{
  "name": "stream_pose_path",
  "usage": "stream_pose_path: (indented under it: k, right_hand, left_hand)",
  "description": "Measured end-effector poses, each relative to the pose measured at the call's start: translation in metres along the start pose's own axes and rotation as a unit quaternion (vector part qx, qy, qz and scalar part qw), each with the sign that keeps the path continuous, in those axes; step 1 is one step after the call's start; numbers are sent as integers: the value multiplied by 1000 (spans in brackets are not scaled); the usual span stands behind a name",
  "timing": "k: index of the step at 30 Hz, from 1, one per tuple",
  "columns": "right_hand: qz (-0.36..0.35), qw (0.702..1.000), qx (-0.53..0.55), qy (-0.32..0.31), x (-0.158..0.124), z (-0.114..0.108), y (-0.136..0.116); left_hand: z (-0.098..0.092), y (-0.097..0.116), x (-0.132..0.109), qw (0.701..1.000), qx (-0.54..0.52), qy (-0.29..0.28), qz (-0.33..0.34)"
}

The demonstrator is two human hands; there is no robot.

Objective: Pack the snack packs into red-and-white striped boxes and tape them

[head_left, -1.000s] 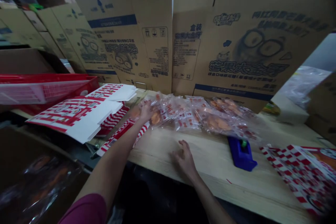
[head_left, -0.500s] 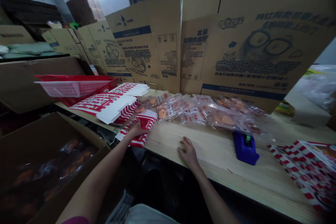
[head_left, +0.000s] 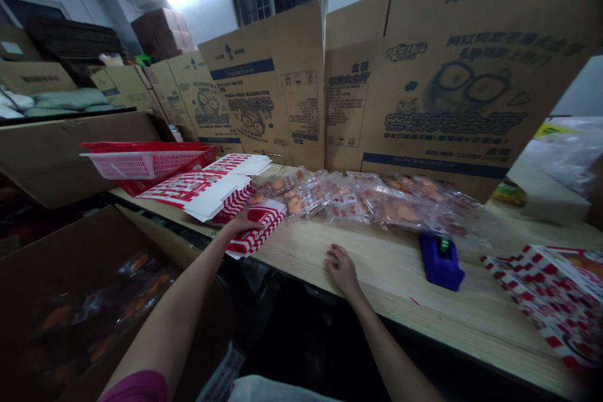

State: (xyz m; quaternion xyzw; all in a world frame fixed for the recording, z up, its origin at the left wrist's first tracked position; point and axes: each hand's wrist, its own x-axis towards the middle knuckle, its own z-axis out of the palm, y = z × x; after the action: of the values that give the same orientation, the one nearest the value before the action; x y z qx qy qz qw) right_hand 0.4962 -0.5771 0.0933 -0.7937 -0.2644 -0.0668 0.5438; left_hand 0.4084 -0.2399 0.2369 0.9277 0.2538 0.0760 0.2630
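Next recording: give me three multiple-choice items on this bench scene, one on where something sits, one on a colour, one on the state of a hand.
1. Where does the tape dispenser sit?
A. on the wooden bench, right of the right hand
B. inside the red basket
C. on top of the cardboard boxes

2. What colour is the tape dispenser?
A. yellow
B. blue
C. white

3. What is the left hand doing?
A. hanging free above the bench
B. resting on a red-and-white striped flat carton
C. gripping the tape dispenser

Answers:
1 A: it stands on the wooden bench, to the right of the right hand and just in front of the clear snack bags.
2 B: its body is plainly blue.
3 B: the fingers lie on the striped flat carton at the bench's near edge, beside the stack of flat cartons.
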Motion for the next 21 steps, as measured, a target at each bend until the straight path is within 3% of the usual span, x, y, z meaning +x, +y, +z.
stream_pose_path:
  k: [6,11,17,21]
  right_hand:
    - [0,1000,3,1,-1,0,-1]
    - [20,1000,17,-10,-3,-2,-5]
    - [17,999,28,-14,-6,-3,-6]
    - [6,1000,15,-10,-6,-1,-9]
  left_hand:
    - [5,-2,7,1000,-5,4,11]
    - [-1,-8,-1,1000,-10,-12,23]
    - [-2,1,-40,997,19,-20,69]
    - [21,17,-76,982,112,-32,151]
